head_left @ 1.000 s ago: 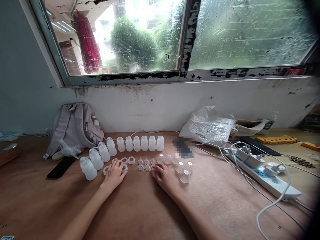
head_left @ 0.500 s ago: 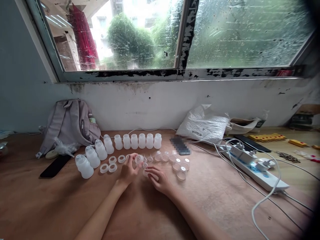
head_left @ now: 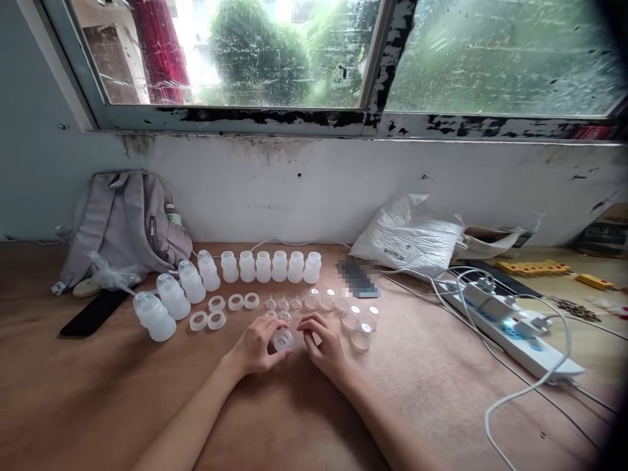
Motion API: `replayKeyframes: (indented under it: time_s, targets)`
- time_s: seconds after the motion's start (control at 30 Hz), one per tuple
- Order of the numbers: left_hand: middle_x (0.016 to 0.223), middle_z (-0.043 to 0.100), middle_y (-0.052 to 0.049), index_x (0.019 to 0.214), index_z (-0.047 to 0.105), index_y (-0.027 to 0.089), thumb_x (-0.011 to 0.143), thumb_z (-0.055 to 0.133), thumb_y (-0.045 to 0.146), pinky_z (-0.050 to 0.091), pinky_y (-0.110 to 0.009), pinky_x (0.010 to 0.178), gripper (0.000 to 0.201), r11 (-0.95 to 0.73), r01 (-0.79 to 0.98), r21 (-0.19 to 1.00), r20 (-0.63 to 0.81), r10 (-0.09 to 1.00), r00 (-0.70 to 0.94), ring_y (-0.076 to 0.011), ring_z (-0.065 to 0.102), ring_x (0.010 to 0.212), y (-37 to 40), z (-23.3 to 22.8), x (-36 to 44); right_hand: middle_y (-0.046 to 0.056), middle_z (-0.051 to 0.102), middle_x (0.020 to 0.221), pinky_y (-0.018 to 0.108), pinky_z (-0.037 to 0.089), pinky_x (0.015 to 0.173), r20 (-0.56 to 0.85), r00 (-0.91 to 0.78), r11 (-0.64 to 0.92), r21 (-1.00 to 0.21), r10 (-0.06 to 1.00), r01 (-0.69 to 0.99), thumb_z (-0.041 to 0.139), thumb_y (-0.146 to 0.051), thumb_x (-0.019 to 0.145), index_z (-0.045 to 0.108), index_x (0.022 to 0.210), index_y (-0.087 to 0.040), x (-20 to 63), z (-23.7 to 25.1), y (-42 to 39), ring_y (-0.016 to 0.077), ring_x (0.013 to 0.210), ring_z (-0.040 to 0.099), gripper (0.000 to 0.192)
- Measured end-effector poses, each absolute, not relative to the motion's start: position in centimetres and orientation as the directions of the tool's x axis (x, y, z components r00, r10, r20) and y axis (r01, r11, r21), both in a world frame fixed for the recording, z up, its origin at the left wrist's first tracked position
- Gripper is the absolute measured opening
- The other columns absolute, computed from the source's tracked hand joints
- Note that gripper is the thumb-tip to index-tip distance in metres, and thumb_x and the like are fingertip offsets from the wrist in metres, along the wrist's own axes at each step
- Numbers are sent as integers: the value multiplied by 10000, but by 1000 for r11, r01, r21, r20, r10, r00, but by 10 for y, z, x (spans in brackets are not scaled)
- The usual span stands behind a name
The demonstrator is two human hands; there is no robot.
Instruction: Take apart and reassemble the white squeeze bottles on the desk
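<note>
Together, left hand [head_left: 256, 345] and right hand [head_left: 321, 342] around small translucent ring [head_left: 283, 339].

Both hands nearer the body, left hand [head_left: 256, 345] apparently around small ring [head_left: 283, 339].

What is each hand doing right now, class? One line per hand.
Left hand: closed on a small translucent ring cap.
Right hand: fingers curled beside the cap; whether it grips anything cannot be told.
</note>
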State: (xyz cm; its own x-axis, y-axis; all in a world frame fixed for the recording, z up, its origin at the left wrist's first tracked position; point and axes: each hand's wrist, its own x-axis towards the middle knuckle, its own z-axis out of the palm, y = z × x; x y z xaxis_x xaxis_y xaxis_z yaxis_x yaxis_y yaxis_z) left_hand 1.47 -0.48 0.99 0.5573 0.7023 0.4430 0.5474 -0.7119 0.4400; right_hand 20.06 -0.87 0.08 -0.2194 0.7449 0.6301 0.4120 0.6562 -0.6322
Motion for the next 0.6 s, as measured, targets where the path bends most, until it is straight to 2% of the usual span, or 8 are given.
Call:
replayKeyframes:
  time_s: [0.13, 0.33, 0.5, 0.6]
  targets:
    - [913, 570, -59, 915, 516, 181, 704, 571, 337, 405, -342, 765, 268, -690, 601, 404, 390, 724, 569, -212, 507, 858, -4, 6, 17, 40, 538, 772, 256, 434, 622, 616, -233, 647, -624, 753, 438, 402, -38, 709, 578, 760, -192, 198, -4, -7, 144, 705, 530, 239]
    - [907, 571, -50, 894, 524, 194, 708, 566, 375, 384, -339, 777, 263, -661, 636, 400, 371, 751, 547, -211, 507, 869, -5, 4, 20, 39, 545, 771, 248, 432, 614, 586, -245, 622, -621, 772, 476, 397, -28, 705, 581, 769, -192, 196, -7, -6, 141, 694, 528, 255]
    - [989, 566, -67, 1014, 503, 190, 664, 610, 436, 357, -362, 806, 440, -665, 633, 396, 412, 745, 525, -230, 497, 920, -3, 2, 20, 38, 543, 776, 237, 429, 589, 561, -248, 602, -632, 790, 487, 395, -23, 699, 583, 805, -195, 196, -10, -4, 137, 682, 524, 276]
    - [875, 597, -47, 881, 555, 192, 785, 492, 349, 354, -345, 791, 194, -647, 620, 443, 447, 759, 473, -198, 515, 853, -1, 1, 20, 35, 536, 786, 236, 424, 580, 525, -270, 583, -638, 807, 504, 382, -4, 678, 574, 827, -195, 197, -11, -4, 128, 664, 511, 309]
